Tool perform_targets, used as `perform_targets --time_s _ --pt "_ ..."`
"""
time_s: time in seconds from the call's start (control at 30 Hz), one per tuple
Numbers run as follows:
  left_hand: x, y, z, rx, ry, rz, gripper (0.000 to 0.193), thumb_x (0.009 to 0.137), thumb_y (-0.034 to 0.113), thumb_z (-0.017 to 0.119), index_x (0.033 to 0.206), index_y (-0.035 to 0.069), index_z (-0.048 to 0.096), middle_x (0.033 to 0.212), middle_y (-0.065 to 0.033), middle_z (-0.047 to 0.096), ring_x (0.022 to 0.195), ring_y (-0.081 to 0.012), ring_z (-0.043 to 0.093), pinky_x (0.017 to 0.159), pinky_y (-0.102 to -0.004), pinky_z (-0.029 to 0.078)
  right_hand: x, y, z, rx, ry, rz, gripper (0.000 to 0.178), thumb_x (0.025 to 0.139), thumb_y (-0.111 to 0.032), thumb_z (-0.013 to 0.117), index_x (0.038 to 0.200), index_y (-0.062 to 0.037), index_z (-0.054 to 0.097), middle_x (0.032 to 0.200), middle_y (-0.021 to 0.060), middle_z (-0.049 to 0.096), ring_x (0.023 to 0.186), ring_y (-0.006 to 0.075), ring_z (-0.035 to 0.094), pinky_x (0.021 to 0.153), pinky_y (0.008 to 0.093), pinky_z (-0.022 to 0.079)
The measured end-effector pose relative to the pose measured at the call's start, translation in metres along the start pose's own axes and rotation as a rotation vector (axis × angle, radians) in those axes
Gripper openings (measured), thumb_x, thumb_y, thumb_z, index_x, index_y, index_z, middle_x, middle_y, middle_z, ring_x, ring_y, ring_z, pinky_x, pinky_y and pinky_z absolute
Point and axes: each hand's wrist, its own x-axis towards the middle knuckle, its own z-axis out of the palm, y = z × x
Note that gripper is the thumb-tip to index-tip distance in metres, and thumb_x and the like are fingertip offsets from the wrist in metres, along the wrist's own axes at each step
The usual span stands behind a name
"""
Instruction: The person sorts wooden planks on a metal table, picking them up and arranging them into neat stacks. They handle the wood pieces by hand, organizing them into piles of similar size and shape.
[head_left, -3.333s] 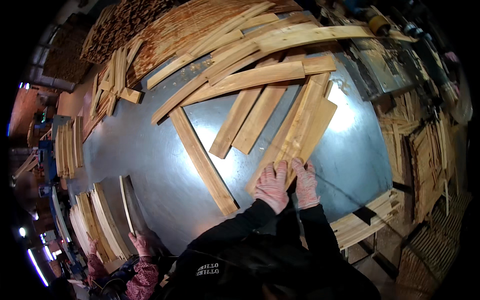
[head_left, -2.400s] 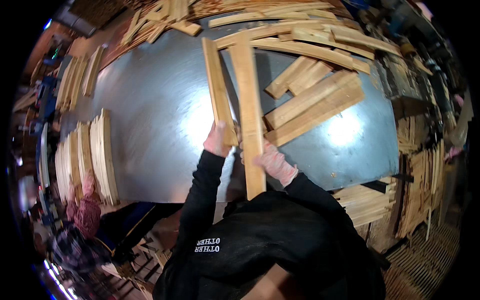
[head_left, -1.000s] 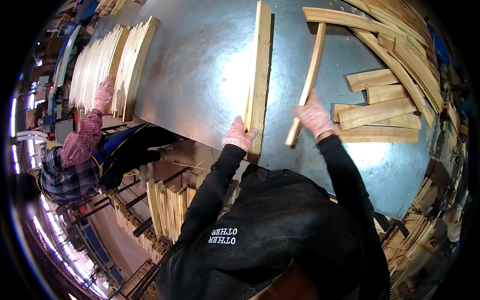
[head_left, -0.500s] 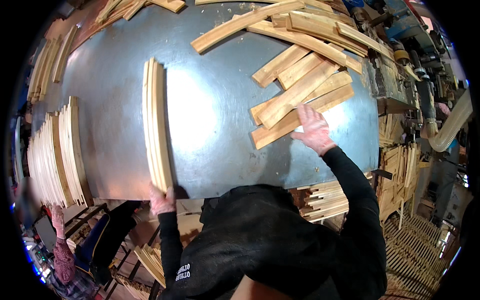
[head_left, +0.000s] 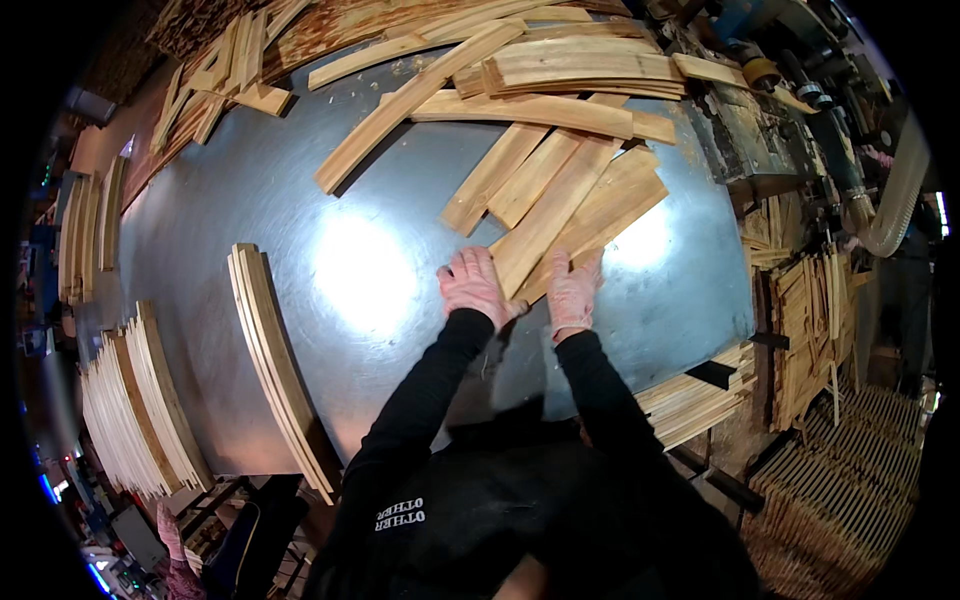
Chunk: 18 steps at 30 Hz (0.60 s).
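Observation:
Several curved wooden slats [head_left: 560, 200] lie fanned and overlapping on the metal tabletop in front of me. My left hand [head_left: 470, 285], in a pinkish glove, is closed at the near ends of the lowest slats, thumb reaching across under them. Close to its right, my right hand [head_left: 574, 292], gloved alike, grips the near long edge of the bottom slat; its fingertips are partly hidden. Away to the left, a short row of slats on edge [head_left: 275, 360] stands untouched, its near end over the table's front edge.
A larger row of pale slats on edge [head_left: 140, 400] stands at the table's left. More slats [head_left: 590, 70] are heaped at the far side. Machinery [head_left: 750, 130] borders the right, and stacked slats [head_left: 705, 395] sit below the front edge. Another person's gloved hand [head_left: 170, 530] shows lower left.
My left hand has let go of the short row of slats and come right to the fanned slats. My right hand has drawn in beside it. The view has shifted.

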Motion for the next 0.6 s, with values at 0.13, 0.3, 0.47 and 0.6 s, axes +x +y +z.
perform_targets --time_s 0.13,0.3,0.47,0.6 --pt "0.0 0.039 0.006 -0.239 -0.437 -0.121 0.115 0.066 0.051 0.083 0.149 0.003 0.018 0.139 -0.0232 0.045 0.131 -0.0366 0.043 0.107 -0.0503 0.035 0.011 0.025 -0.017 0.643 -0.019 0.188 0.099 0.086 -0.037 0.073 0.152 0.007 0.013 0.147 0.0244 0.038 0.134 0.0327 0.042 0.11 0.0345 0.034" --pt "-0.049 0.021 0.04 -0.88 -0.5 0.024 0.096 0.074 0.041 0.076 0.145 -0.001 0.028 0.128 -0.0218 0.055 0.115 -0.0332 0.057 0.095 -0.0399 0.048 0.008 0.041 -0.096 1.021 -0.53 0.51 0.07 0.089 -0.029 0.072 0.142 0.0035 0.041 0.124 0.0123 0.061 0.115 0.0223 0.06 0.096 0.0327 0.049" --pt "-0.078 -0.014 0.054 -1.911 -0.966 0.071 0.058 0.086 0.026 0.064 0.133 -0.002 0.047 0.112 -0.0178 0.064 0.089 -0.0243 0.065 0.066 -0.0316 0.052 -0.011 0.105 -0.131 1.368 -0.835 0.477 0.047 0.09 -0.023 0.069 0.128 0.0006 0.057 0.123 0.0125 0.063 0.113 0.0262 0.062 0.095 0.0383 0.054" --pt "-0.104 -0.017 0.061 -1.974 -0.756 0.439 0.047 0.09 0.021 0.062 0.131 0.0 0.05 0.11 -0.0176 0.065 0.082 -0.0225 0.065 0.057 -0.0289 0.049 -0.026 0.096 -0.135 1.518 -0.905 0.346 0.046 0.093 -0.02 0.064 0.132 0.0016 0.053 0.126 0.0143 0.061 0.113 0.0284 0.062 0.095 0.0411 0.054"
